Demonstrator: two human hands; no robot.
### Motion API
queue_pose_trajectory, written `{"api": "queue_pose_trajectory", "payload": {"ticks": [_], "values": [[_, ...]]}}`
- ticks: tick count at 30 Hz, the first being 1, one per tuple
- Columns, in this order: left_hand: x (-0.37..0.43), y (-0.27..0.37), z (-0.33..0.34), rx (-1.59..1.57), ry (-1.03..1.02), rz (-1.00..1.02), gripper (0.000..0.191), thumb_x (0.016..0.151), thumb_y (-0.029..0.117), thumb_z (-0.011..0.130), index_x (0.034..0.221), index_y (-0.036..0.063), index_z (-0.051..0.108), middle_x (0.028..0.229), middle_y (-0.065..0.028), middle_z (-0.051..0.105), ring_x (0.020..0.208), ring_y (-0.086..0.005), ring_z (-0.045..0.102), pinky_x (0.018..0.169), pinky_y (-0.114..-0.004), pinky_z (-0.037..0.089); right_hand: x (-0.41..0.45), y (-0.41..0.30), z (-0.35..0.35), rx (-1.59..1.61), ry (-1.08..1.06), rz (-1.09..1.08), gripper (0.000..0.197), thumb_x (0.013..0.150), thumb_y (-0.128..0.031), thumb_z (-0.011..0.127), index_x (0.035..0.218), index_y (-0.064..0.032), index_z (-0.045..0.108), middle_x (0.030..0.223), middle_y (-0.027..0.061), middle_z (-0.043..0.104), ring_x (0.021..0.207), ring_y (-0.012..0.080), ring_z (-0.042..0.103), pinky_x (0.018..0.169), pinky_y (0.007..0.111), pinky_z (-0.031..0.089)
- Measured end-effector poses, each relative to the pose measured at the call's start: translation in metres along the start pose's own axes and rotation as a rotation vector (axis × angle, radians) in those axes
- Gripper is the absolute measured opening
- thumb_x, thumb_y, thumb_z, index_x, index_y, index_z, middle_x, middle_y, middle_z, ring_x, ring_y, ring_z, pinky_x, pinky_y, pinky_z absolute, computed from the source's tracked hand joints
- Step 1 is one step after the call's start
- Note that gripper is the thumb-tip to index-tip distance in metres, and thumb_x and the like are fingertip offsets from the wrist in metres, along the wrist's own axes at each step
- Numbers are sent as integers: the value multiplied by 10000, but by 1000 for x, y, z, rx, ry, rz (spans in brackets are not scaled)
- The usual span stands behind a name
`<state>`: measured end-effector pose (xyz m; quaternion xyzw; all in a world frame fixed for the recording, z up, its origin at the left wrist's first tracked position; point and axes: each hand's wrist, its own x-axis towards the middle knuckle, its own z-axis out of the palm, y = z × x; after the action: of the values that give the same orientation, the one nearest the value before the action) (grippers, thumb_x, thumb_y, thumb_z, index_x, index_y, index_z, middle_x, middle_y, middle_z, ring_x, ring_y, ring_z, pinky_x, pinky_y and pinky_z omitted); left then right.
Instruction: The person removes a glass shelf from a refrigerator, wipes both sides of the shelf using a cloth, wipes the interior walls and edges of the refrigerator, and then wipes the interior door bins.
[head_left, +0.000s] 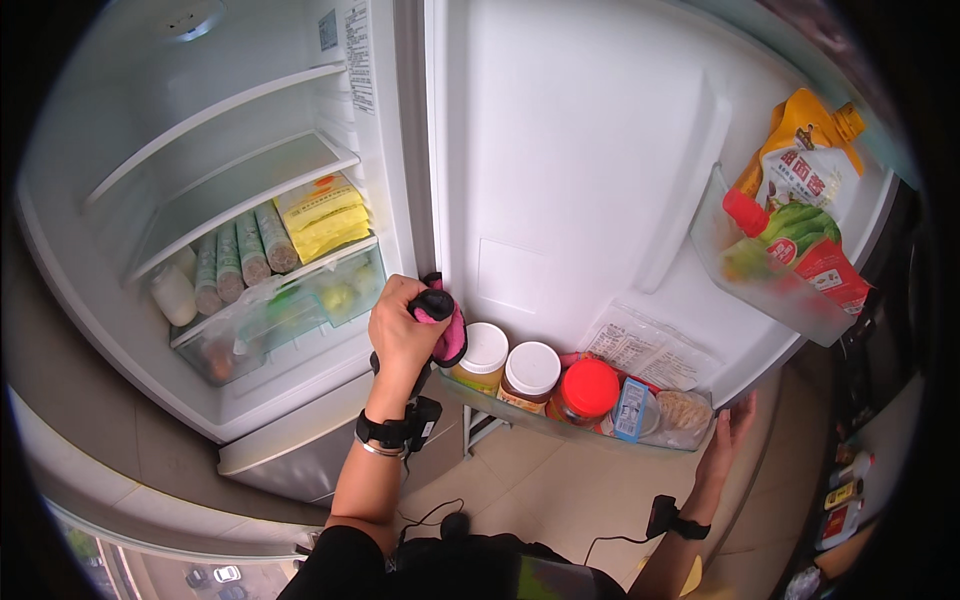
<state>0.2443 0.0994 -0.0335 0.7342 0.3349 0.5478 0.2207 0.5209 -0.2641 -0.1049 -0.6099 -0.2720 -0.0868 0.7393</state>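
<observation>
A bunched pink cloth with black edging (450, 341) is gripped in my left hand (403, 319). That hand is at the hinge side of the open refrigerator door (570, 165), by the dark gap between door and cabinet. At the door's outer lower corner, my right hand (726, 435) holds its edge, the fingers partly hidden. Between my hands runs the lower door bin (540, 420). In it stand two white-lidded jars (532, 369) and a red-lidded jar (590, 388), beside a blue-and-white packet (631, 411) and a clear bag of tan food (684, 412).
An upper door bin (787, 300) holds sauce pouches (814, 165). Inside the cabinet, wrapped rolls (251, 247), yellow packets (322, 217) and a white bottle (174, 294) rest above a clear drawer (255, 334). Cables from my wrist devices hang over the tiled floor (517, 465).
</observation>
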Motion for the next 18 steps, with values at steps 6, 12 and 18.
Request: {"api": "queue_pose_trajectory", "payload": {"ticks": [6,12,18], "values": [[48,60,-14,10,196,180,129,650,85,700,736,43,613,814,-59,575,760,-279,586,643,-331,459,-2,-5,1,-49,-14,4,676,903,-184,557,1470,-60,210,1518,144,209,1405,260,200,1132,383,148],[44,54,-8,16,225,147,203,637,77,748,719,22,571,794,-75,560,721,-267,575,643,-308,456,-5,-6,0,-58,4,12,688,890,-200,570,1471,-81,222,1517,148,210,1405,265,199,1132,392,140],[41,50,-5,58,176,147,122,643,78,684,713,34,593,791,-70,561,764,-287,579,645,-341,462,-7,-11,1,-68,17,6,723,846,-222,605,1464,-94,252,1497,136,259,1383,281,233,1112,423,186]]}}
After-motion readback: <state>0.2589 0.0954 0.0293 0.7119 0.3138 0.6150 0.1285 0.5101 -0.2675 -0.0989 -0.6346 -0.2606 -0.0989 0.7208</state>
